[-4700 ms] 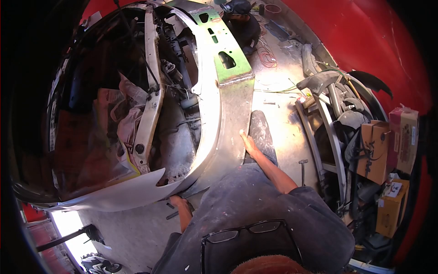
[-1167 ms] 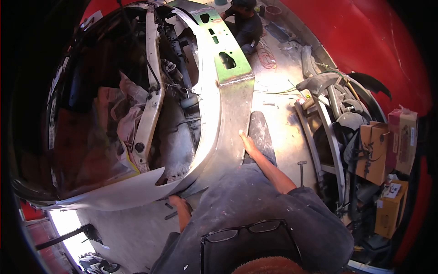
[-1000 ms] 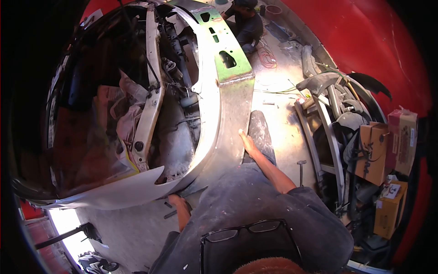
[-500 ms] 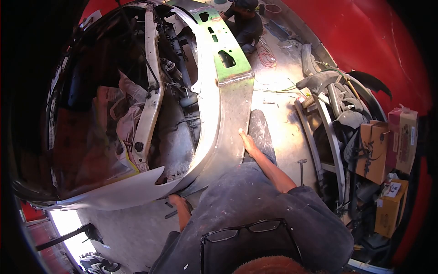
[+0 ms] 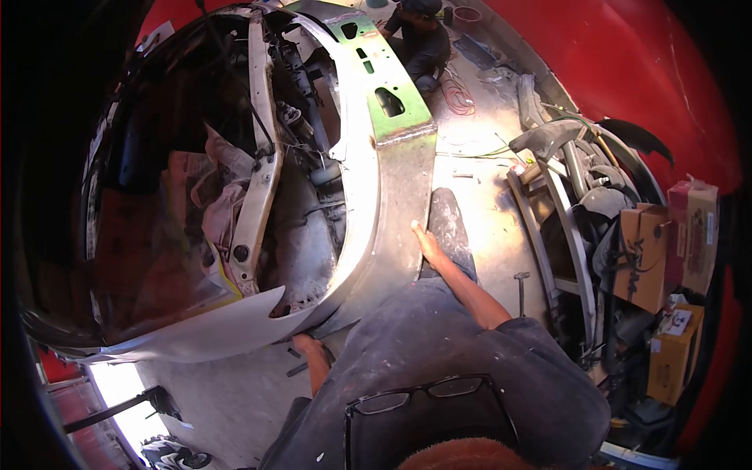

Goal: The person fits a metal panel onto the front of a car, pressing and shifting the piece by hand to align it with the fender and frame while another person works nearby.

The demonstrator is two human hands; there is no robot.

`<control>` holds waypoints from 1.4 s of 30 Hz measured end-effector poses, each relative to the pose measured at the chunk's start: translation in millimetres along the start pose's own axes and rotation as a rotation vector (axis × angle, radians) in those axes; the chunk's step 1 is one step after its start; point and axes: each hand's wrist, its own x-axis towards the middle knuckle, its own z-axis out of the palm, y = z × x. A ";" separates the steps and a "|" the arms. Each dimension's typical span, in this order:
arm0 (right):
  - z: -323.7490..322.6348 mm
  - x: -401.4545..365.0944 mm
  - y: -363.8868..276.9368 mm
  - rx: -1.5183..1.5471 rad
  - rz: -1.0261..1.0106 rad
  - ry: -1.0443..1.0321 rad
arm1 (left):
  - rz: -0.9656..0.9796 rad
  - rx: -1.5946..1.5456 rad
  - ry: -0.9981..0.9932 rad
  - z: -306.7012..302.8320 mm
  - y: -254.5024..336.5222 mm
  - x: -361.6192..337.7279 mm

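A bare car body shell (image 5: 356, 258) with a grey and white sill stretches away in front of me. At the sill's outer edge is my right hand (image 5: 425, 241), with its thumb on the grey surface and its other fingers curled out of sight round the edge. My left hand (image 5: 307, 343) is low, beside the lower white body panel (image 5: 204, 333). Its fingertips are hidden under that panel's rim, so I cannot make out their pose. Further along, the sill turns into a green section (image 5: 392, 78) with several cut-out holes.
A co-worker (image 5: 419, 43) crouches by the far end of the shell. To the right stand a stack of metal car parts (image 5: 576, 172) and cardboard boxes (image 5: 642, 254). A hammer (image 5: 522, 291) and a red cable (image 5: 458, 98) lie on the floor. Crumpled paper sheets (image 5: 223, 196) sit inside the shell.
The view has shifted very slightly. Both hands keep their places at the car body.
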 end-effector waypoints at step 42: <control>-11.8 -50.7 -65.6 0.036 0.040 -0.153 | 0.438 0.335 -0.183 -1.4 -75.5 76.6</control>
